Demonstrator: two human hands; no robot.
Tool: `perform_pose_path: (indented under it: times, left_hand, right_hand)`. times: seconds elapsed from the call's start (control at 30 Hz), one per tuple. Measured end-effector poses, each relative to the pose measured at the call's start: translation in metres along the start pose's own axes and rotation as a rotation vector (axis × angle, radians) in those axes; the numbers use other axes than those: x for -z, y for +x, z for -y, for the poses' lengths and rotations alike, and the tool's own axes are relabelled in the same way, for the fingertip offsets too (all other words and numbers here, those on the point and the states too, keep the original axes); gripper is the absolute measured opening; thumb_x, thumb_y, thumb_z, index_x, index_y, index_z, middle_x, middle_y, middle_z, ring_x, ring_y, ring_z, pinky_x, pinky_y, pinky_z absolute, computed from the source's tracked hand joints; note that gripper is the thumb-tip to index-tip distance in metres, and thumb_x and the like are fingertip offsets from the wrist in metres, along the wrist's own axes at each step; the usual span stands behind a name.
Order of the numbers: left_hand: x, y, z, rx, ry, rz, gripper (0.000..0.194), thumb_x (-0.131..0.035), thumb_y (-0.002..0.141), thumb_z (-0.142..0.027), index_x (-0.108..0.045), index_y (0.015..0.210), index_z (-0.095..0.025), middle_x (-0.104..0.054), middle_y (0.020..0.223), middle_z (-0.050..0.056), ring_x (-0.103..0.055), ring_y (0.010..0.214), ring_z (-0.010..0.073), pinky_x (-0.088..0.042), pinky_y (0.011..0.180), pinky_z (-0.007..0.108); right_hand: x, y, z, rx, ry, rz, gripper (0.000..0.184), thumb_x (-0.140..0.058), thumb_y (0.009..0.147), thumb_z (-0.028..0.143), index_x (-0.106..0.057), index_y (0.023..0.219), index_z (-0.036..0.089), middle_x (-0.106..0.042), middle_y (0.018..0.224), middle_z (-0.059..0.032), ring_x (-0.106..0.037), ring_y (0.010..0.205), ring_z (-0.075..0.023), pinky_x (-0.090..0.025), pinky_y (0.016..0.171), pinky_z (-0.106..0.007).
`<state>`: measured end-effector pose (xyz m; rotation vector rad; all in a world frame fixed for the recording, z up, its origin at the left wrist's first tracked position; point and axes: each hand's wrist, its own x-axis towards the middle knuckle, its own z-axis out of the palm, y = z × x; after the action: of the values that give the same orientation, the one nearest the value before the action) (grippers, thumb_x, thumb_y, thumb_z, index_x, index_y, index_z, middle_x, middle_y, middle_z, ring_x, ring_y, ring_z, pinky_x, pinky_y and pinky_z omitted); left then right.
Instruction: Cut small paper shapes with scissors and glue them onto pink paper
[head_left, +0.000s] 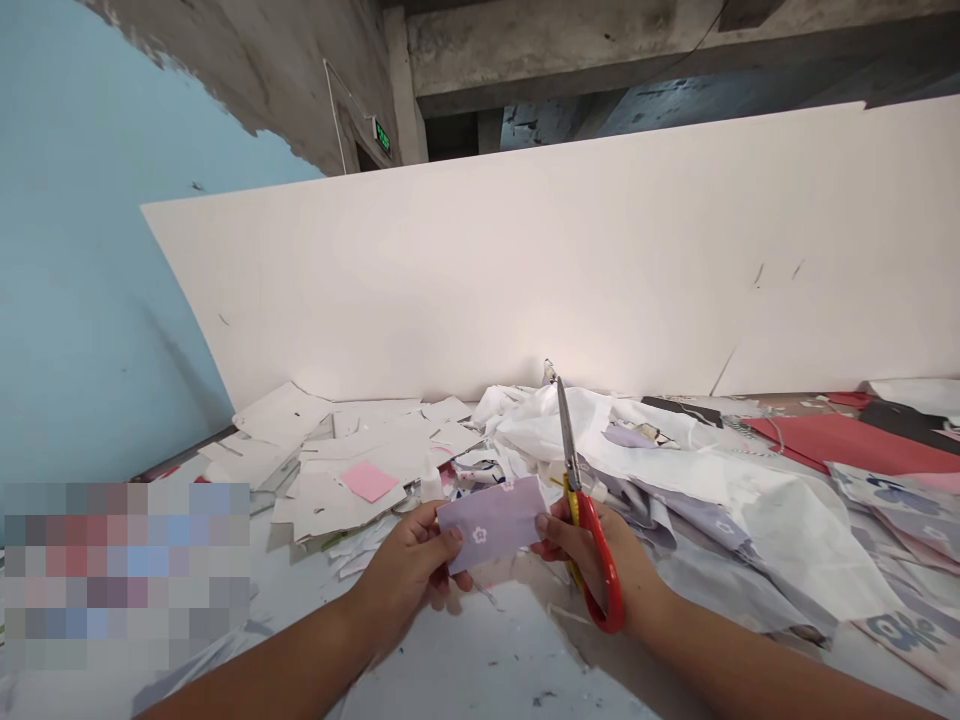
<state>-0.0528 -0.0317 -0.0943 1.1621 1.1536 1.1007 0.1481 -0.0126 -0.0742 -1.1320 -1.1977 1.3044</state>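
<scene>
Between my two hands a small lavender fabric piece [499,522] with white flowers is held up, its face toward me. My left hand [420,560] pinches its left edge, thumb in front and fingers behind. The right edge is gripped by my right hand [585,545] between thumb and fingertips. That same hand also carries scissors [611,580] with red and yellow handles, their blades together and pointing up and away. Behind the piece, a small white bottle [431,478] is partly covered by it.
Cardboard pieces [360,450] and a pink square [369,481] lie at the left. White and lavender fabric [675,470] is heaped at the right, with red sheets [862,440] beyond. A tall white panel [487,290] stands along the table's back.
</scene>
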Motion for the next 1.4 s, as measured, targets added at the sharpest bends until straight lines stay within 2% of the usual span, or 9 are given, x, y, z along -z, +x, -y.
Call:
perform_pose_path:
  times: [0.1,0.33,0.57,0.73,0.97,1.07,1.13,1.23,1.4]
  left_hand:
    - [-0.001,0.0,0.001,0.05,-0.01,0.051,0.027,-0.063,0.071,-0.033,-0.054,0.089,-0.015,-0.063,0.068,0.003,-0.058,0.052,0.0106,-0.034,0.041,0.018]
    - [-0.003,-0.001,-0.004,-0.003,-0.002,-0.046,0.017,-0.058,0.074,-0.028,-0.057,0.085,-0.015,-0.063,0.067,0.002,-0.056,0.049,0.0078,-0.035,0.045,0.018]
    - [0.009,0.0,-0.016,-0.057,-0.003,-0.177,0.016,-0.057,0.075,-0.032,-0.056,0.08,-0.017,-0.064,0.069,0.001,-0.057,0.053,0.0093,-0.039,0.051,0.021]
    - [0.011,-0.002,-0.028,-0.06,-0.034,-0.168,0.018,-0.059,0.073,-0.033,-0.056,0.079,-0.016,-0.063,0.068,0.001,-0.057,0.053,0.011,-0.039,0.051,0.023]
    - [0.013,-0.005,-0.04,-0.102,-0.05,-0.179,0.017,-0.061,0.072,-0.032,-0.056,0.078,-0.017,-0.063,0.065,0.001,-0.055,0.051,0.0101,-0.038,0.05,0.022]
    - [0.015,-0.005,-0.046,-0.12,-0.056,-0.208,0.018,-0.061,0.072,-0.031,-0.056,0.081,-0.017,-0.063,0.064,0.001,-0.055,0.049,0.01,-0.038,0.049,0.022]
    - [0.015,-0.006,-0.051,-0.131,-0.064,-0.219,0.018,-0.061,0.071,-0.03,-0.057,0.082,-0.016,-0.063,0.063,0.0,-0.054,0.049,0.0096,-0.038,0.049,0.022]
    - [0.015,-0.008,-0.057,-0.145,-0.06,-0.22,0.017,-0.061,0.071,-0.03,-0.057,0.08,-0.016,-0.063,0.063,0.0,-0.053,0.049,0.0093,-0.038,0.049,0.022]
    - [0.016,-0.01,-0.066,-0.177,-0.068,-0.237,0.02,-0.062,0.071,-0.032,-0.057,0.083,-0.017,-0.063,0.062,0.0,-0.054,0.05,0.0101,-0.039,0.051,0.023]
  right_hand:
    - [0.0,0.001,-0.002,-0.045,0.014,-0.007,0.021,-0.069,0.059,0.027,-0.049,0.057,0.019,-0.06,0.051,0.0021,-0.062,0.056,-0.0169,-0.049,0.062,-0.03]
    - [0.003,0.0,-0.013,0.029,-0.045,-0.01,0.026,-0.066,0.066,0.041,-0.054,0.061,0.019,-0.063,0.055,-0.001,-0.06,0.056,-0.0176,-0.048,0.059,-0.03]
    - [0.007,0.003,-0.015,0.119,0.135,0.088,0.044,-0.057,0.069,0.06,-0.062,0.07,0.017,-0.067,0.078,-0.0077,-0.062,0.078,-0.0216,-0.048,0.078,-0.033]
    - [0.006,-0.002,-0.01,0.147,0.13,0.18,0.049,-0.05,0.071,0.064,-0.058,0.072,0.016,-0.059,0.065,-0.004,-0.055,0.057,-0.0157,-0.046,0.06,-0.031]
    - [0.002,-0.006,0.0,0.022,0.081,0.327,0.033,-0.069,0.066,0.044,-0.056,0.081,0.017,-0.058,0.072,-0.0007,-0.056,0.067,-0.016,-0.043,0.066,-0.029]
    - [0.0,-0.011,0.003,-0.044,0.023,0.322,0.031,-0.065,0.07,0.047,-0.048,0.073,0.021,-0.044,0.054,0.0067,-0.042,0.05,-0.0102,-0.033,0.049,-0.024]
    - [0.001,-0.014,0.002,-0.028,0.004,0.32,0.036,-0.058,0.072,0.054,-0.043,0.068,0.021,-0.035,0.051,0.0081,-0.032,0.047,-0.0088,-0.028,0.046,-0.023]
    - [0.006,-0.016,-0.003,0.074,-0.021,0.379,0.045,-0.051,0.07,0.065,-0.042,0.069,0.021,-0.035,0.057,0.0065,-0.03,0.051,-0.0097,-0.03,0.05,-0.025]
    - [0.013,-0.018,-0.003,0.182,-0.183,0.378,0.06,-0.043,0.066,0.075,-0.055,0.093,0.022,-0.05,0.079,-0.0025,-0.046,0.075,-0.0196,-0.041,0.073,-0.036]
